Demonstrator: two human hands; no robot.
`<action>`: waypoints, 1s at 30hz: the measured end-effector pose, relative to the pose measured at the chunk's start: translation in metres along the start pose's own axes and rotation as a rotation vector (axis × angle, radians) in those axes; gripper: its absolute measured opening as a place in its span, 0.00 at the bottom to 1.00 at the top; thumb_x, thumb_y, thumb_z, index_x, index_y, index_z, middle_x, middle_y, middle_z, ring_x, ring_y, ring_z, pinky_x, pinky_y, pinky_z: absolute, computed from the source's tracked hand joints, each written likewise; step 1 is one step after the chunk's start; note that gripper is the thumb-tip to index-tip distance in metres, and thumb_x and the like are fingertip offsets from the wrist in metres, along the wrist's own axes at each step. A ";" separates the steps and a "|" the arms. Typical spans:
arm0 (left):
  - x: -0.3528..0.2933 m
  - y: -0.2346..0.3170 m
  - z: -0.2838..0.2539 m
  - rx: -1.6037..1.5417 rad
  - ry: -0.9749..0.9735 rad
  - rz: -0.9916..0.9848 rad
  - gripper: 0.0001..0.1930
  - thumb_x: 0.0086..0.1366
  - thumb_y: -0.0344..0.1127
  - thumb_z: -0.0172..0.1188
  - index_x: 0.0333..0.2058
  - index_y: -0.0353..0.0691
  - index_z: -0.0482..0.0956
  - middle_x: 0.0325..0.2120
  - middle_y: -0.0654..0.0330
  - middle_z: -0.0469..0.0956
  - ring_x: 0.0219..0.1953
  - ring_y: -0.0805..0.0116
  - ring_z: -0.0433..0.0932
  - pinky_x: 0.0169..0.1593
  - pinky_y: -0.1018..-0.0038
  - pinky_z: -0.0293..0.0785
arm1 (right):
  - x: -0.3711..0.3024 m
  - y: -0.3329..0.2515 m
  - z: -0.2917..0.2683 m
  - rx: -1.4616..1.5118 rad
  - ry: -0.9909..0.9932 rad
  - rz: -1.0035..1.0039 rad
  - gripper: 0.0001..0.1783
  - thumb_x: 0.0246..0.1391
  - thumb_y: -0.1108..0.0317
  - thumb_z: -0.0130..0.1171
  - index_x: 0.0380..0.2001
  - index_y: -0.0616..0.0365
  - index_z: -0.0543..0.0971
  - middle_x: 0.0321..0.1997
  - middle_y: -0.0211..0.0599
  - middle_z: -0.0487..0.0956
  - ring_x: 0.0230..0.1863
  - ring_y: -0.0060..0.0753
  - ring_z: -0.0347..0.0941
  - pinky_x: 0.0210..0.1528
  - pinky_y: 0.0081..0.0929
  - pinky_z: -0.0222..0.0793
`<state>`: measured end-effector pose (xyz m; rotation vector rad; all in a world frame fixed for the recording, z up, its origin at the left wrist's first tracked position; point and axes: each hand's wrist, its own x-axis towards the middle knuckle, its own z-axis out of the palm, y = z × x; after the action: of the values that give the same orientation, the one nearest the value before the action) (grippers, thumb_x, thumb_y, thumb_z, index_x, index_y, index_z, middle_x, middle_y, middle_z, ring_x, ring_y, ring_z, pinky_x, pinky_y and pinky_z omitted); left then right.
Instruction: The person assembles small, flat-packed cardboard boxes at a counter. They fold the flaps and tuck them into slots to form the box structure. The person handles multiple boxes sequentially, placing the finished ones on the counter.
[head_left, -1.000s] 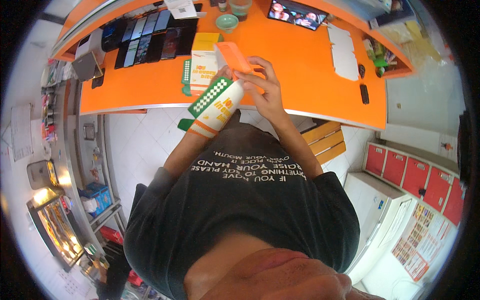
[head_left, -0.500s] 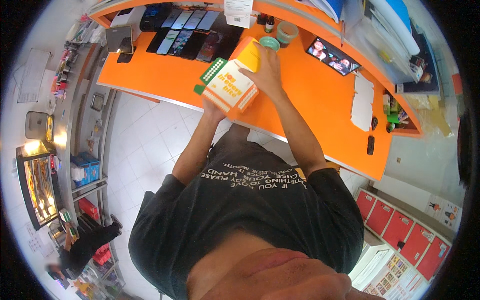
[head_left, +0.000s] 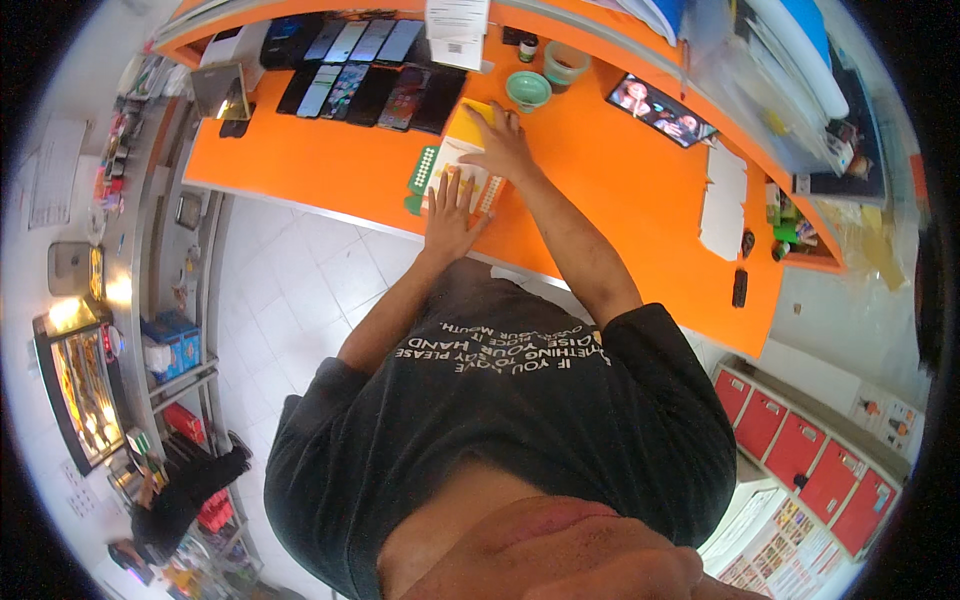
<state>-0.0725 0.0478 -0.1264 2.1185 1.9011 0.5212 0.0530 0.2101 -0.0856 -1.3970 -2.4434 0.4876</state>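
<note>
Carton (head_left: 460, 150) first: where is it? Then go biggest down.

Orange counter (head_left: 620, 220) is biggest. Carton's lying on it, close to the near edge, roughly midway between left and right ends.

Next size?

Dark phones (head_left: 365, 88), two rows, left part of the counter along the back edge. Several screens lit.

Then the carton itself?

Yep. White panel (head_left: 464, 153), yellow end (head_left: 466, 128) toward the back edge, green flap (head_left: 424, 172) with white checks sticking out toward the left end.

After that?

White cut-out sheet (head_left: 724, 200), flat, near the right end. Lit tablet (head_left: 660, 110) at the back edge.

Hands? Grip state?

Left hand (head_left: 452, 218): fingers slightly apart, laid flat on the white panel. Right hand (head_left: 503, 145): thumb and fingers spread apart over the yellow end. Both grips touch the carton from above.

Small stuff, quick.

Translucent tub (head_left: 567, 65) by the back edge, green bowl (head_left: 528, 91) just beside it. Black remote-shaped item (head_left: 740, 289) toward the near right corner. Little dark bottle (head_left: 527, 50), back edge.
</note>
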 end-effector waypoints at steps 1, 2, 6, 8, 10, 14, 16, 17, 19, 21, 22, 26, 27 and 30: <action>-0.006 -0.013 0.029 0.048 0.001 0.048 0.46 0.65 0.67 0.50 0.70 0.37 0.53 0.72 0.42 0.43 0.74 0.43 0.38 0.72 0.42 0.35 | -0.002 0.010 0.008 0.098 0.094 -0.056 0.49 0.44 0.43 0.71 0.69 0.32 0.61 0.72 0.52 0.54 0.70 0.65 0.51 0.67 0.61 0.53; 0.001 -0.016 0.046 0.084 0.006 0.116 0.48 0.64 0.69 0.49 0.70 0.37 0.54 0.72 0.42 0.42 0.75 0.43 0.37 0.71 0.41 0.36 | -0.005 0.031 0.023 0.176 0.201 -0.102 0.48 0.46 0.42 0.70 0.69 0.33 0.61 0.73 0.51 0.53 0.71 0.64 0.49 0.68 0.62 0.50; 0.012 -0.032 0.057 0.089 0.021 0.073 0.46 0.63 0.68 0.52 0.70 0.42 0.55 0.72 0.42 0.45 0.74 0.42 0.42 0.69 0.38 0.41 | -0.055 0.118 0.001 0.008 0.528 0.097 0.40 0.49 0.41 0.66 0.64 0.42 0.69 0.70 0.54 0.57 0.71 0.63 0.47 0.70 0.62 0.47; 0.015 -0.023 0.037 0.002 -0.013 0.038 0.43 0.64 0.66 0.54 0.68 0.43 0.59 0.71 0.46 0.49 0.73 0.44 0.47 0.70 0.42 0.44 | -0.098 0.210 -0.015 -0.238 0.648 0.352 0.39 0.48 0.42 0.66 0.61 0.43 0.71 0.67 0.56 0.60 0.69 0.65 0.50 0.67 0.63 0.50; 0.020 -0.016 0.018 -0.030 -0.058 0.020 0.39 0.64 0.62 0.58 0.66 0.43 0.62 0.69 0.47 0.54 0.71 0.45 0.51 0.69 0.45 0.47 | -0.153 0.311 -0.039 -0.484 0.840 0.642 0.37 0.45 0.41 0.67 0.57 0.45 0.73 0.65 0.57 0.61 0.65 0.65 0.56 0.62 0.63 0.60; 0.016 -0.021 0.009 -0.214 0.037 0.013 0.31 0.64 0.52 0.62 0.60 0.41 0.68 0.63 0.48 0.62 0.66 0.46 0.59 0.67 0.48 0.53 | -0.261 0.447 -0.113 -0.159 0.521 1.354 0.39 0.46 0.38 0.65 0.60 0.41 0.72 0.66 0.52 0.64 0.65 0.56 0.61 0.57 0.55 0.69; 0.012 -0.016 -0.005 -0.210 0.048 0.033 0.29 0.64 0.47 0.64 0.59 0.41 0.69 0.61 0.47 0.64 0.64 0.46 0.61 0.66 0.49 0.55 | -0.311 0.494 -0.129 -0.252 0.487 1.515 0.41 0.44 0.39 0.67 0.61 0.42 0.72 0.65 0.49 0.66 0.64 0.58 0.63 0.60 0.56 0.67; 0.007 -0.018 -0.012 -0.203 0.065 0.052 0.27 0.64 0.45 0.64 0.58 0.40 0.70 0.60 0.46 0.66 0.64 0.46 0.62 0.65 0.52 0.56 | -0.326 0.506 -0.131 -0.143 0.466 1.570 0.43 0.43 0.39 0.68 0.62 0.43 0.71 0.66 0.48 0.67 0.65 0.57 0.63 0.61 0.57 0.65; -0.007 -0.026 -0.017 -0.198 0.059 0.043 0.27 0.64 0.43 0.64 0.58 0.39 0.70 0.59 0.46 0.67 0.63 0.46 0.62 0.65 0.52 0.57 | -0.352 0.529 -0.141 -0.017 0.430 1.618 0.46 0.43 0.39 0.69 0.64 0.45 0.69 0.67 0.48 0.68 0.67 0.56 0.62 0.63 0.59 0.61; -0.016 -0.032 -0.014 -0.207 0.026 0.040 0.26 0.64 0.41 0.65 0.57 0.38 0.70 0.58 0.46 0.68 0.63 0.46 0.62 0.65 0.53 0.57 | -0.376 0.551 -0.145 0.014 0.405 1.613 0.48 0.42 0.39 0.70 0.65 0.47 0.68 0.68 0.48 0.68 0.69 0.54 0.61 0.65 0.60 0.59; -0.027 -0.034 -0.020 -0.176 0.010 0.011 0.26 0.64 0.40 0.65 0.57 0.38 0.70 0.58 0.46 0.68 0.63 0.46 0.62 0.65 0.53 0.57 | -0.360 0.549 -0.136 -0.031 0.398 1.564 0.49 0.41 0.39 0.71 0.64 0.50 0.70 0.66 0.49 0.70 0.68 0.53 0.63 0.65 0.60 0.58; -0.057 -0.028 -0.032 -0.122 -0.022 -0.098 0.25 0.64 0.36 0.65 0.57 0.38 0.70 0.58 0.47 0.69 0.63 0.46 0.62 0.66 0.54 0.57 | -0.323 0.543 -0.140 -0.024 0.171 1.466 0.49 0.37 0.40 0.74 0.59 0.61 0.74 0.63 0.51 0.73 0.63 0.53 0.70 0.60 0.59 0.63; -0.055 -0.022 -0.030 -0.139 -0.031 -0.081 0.25 0.64 0.36 0.65 0.57 0.38 0.70 0.58 0.47 0.69 0.63 0.47 0.63 0.66 0.55 0.58 | -0.330 0.560 -0.145 0.017 0.077 1.483 0.49 0.37 0.41 0.75 0.58 0.63 0.75 0.63 0.51 0.73 0.61 0.53 0.72 0.58 0.59 0.66; -0.036 -0.016 -0.008 -0.194 -0.086 0.056 0.25 0.64 0.37 0.65 0.57 0.39 0.70 0.58 0.48 0.69 0.63 0.49 0.63 0.66 0.55 0.58 | -0.365 0.604 -0.177 0.482 0.018 1.629 0.42 0.41 0.47 0.73 0.56 0.62 0.76 0.60 0.48 0.75 0.55 0.48 0.76 0.45 0.53 0.74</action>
<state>-0.0930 0.0134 -0.1295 2.0397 1.6775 0.5903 0.7699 0.2061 -0.2096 -2.6899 -0.5179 1.1665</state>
